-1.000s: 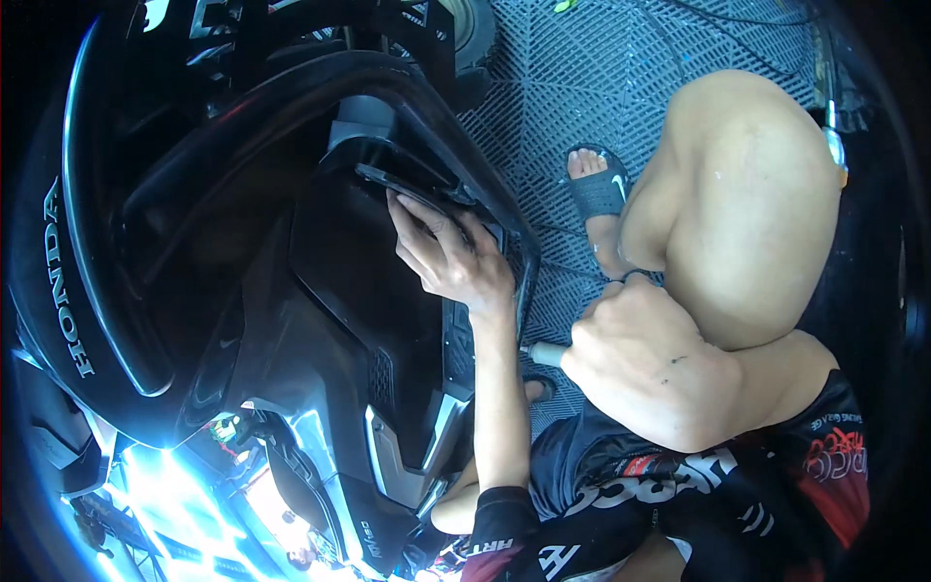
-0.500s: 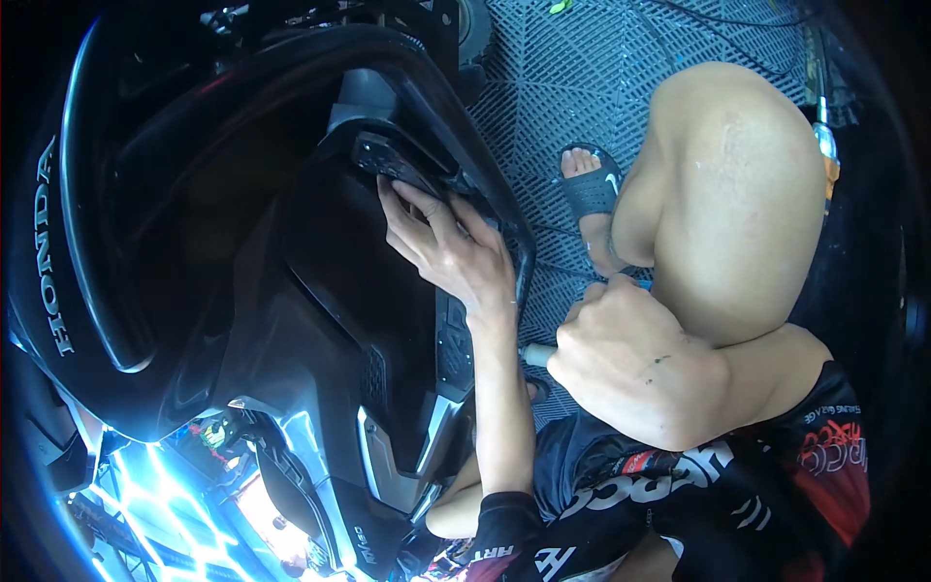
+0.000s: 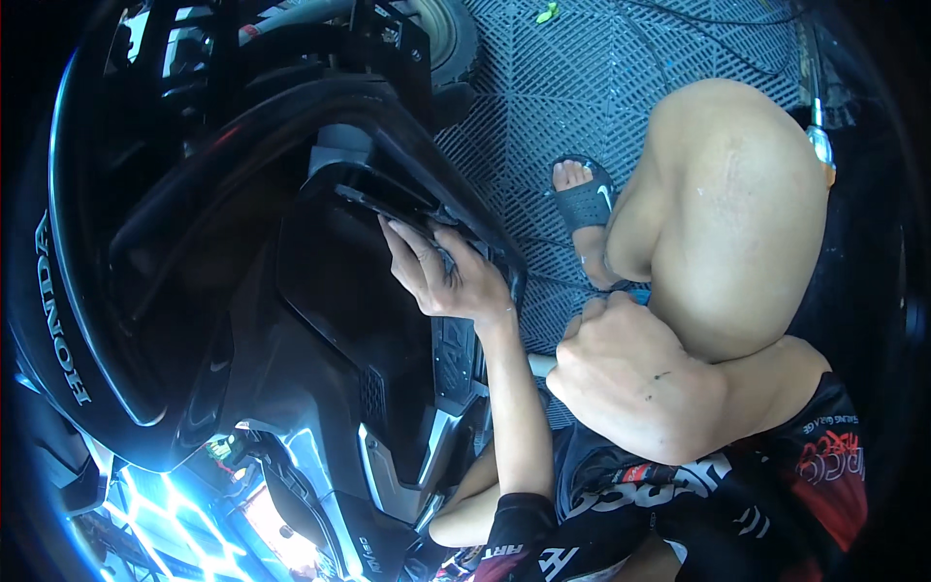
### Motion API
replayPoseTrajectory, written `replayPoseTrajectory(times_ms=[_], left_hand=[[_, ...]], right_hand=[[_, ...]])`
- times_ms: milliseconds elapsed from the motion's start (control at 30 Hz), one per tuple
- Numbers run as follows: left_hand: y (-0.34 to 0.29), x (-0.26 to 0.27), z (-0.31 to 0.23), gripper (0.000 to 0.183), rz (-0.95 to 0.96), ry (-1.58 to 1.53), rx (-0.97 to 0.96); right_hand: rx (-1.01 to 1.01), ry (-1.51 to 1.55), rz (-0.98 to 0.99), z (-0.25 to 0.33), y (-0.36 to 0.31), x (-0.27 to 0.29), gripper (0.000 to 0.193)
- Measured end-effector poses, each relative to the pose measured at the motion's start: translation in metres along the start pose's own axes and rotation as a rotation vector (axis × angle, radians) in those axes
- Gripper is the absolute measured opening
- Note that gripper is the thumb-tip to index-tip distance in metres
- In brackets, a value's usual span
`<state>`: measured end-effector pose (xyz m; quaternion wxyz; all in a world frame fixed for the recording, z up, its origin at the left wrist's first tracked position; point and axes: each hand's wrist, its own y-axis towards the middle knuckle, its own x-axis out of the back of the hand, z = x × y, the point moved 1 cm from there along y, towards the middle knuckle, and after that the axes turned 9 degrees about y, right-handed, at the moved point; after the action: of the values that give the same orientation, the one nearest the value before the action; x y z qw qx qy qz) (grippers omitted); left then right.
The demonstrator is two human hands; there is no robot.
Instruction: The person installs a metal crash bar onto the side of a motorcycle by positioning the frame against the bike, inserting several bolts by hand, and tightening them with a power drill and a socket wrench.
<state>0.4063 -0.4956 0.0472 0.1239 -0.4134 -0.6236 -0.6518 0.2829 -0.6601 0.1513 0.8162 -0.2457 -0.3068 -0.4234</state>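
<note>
A black scooter (image 3: 320, 320) with glossy and matt body panels fills the left half of the view. My left hand (image 3: 451, 276) reaches onto its footboard, fingers closed on the edge of a dark footboard plate (image 3: 388, 209), which sits tilted up from its recess. Part of that plate is hidden behind the fingers. Another footboard plate (image 3: 454, 359), with small studs, lies nearer to me beside my left wrist. My right hand (image 3: 630, 373) is a fist in front of my raised knee, wrapped round a tool with a grey cylindrical end (image 3: 539, 365); the rest of it is hidden.
Grey-blue grid tiles (image 3: 543, 107) cover the floor, with a dark cable (image 3: 698, 19) across the far right. A wheel (image 3: 451, 44) stands beyond the scooter. My sandalled foot (image 3: 582, 199) and bent knee (image 3: 737, 194) are right of the scooter. A metal-tipped hose or rod (image 3: 819, 145) hangs far right.
The footboard plate under my left hand has tilted, now showing more of its edge. My left hand has shifted slightly nearer with it. The view has moved a little; my right fist stays put.
</note>
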Motion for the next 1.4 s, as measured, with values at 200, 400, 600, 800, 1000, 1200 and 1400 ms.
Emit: replayPoseTrajectory(times_ms=[200,400,600,800,1000,1200,1400], left_hand=[[0.001,-0.01,0.006,0.043,-0.139,0.054,-0.075],[0.003,-0.012,0.008,0.046,-0.165,0.118,-0.166],[0.01,-0.005,0.013,0.043,-0.128,0.143,-0.215],[0.014,0.003,0.01,0.041,-0.048,0.164,-0.301],[0.022,0.012,0.002,0.035,0.028,0.187,-0.274],[0.029,0.023,0.004,0.036,0.099,0.191,-0.304],[0.027,0.02,0.0,0.038,0.106,0.221,-0.322]], right_hand=[[-0.012,0.097,0.24,0.001,0.001,0.012,0.022],[-0.015,0.111,0.236,-0.001,-0.002,0.016,0.022],[0.024,0.117,0.273,0.002,0.004,0.018,0.022],[0.037,0.065,0.305,0.001,0.002,0.025,0.024],[0.049,0.064,0.315,0.001,0.004,0.026,0.024],[0.028,0.071,0.303,0.002,0.006,0.028,0.024],[0.023,0.044,0.286,-0.001,0.0,0.022,0.024]])
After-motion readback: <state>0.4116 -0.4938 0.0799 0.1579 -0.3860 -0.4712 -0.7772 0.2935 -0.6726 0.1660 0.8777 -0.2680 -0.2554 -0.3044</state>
